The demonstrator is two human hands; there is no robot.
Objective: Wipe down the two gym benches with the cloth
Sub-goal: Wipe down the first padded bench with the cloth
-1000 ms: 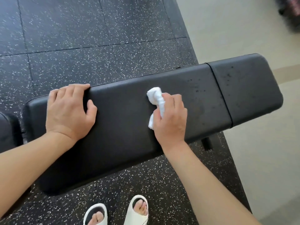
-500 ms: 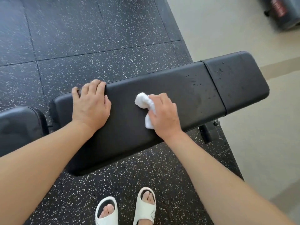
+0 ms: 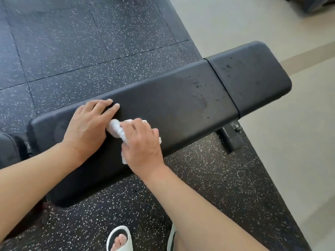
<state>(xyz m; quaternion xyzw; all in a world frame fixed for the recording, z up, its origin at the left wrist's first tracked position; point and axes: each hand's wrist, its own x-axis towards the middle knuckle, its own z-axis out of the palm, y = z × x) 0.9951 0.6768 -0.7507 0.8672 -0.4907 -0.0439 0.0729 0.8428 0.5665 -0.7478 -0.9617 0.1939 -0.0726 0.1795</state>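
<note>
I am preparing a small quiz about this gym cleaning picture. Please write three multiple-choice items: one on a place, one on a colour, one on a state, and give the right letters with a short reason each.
1. Where does the left hand lie?
A. flat on the bench pad, beside the cloth
B. on the floor
C. on the sandal

2. Which colour is the cloth?
A. blue
B. white
C. red

3. In which state is the short end section of the bench?
A. covered by a towel
B. torn open
C. dotted with dark droplet-like spots

Answers:
1 A: its fingers lie straight on the black pad, next to the cloth.
2 B: the bunched cloth under the right hand is white.
3 C: small dark marks show there and on the long pad beside the seam.
</note>
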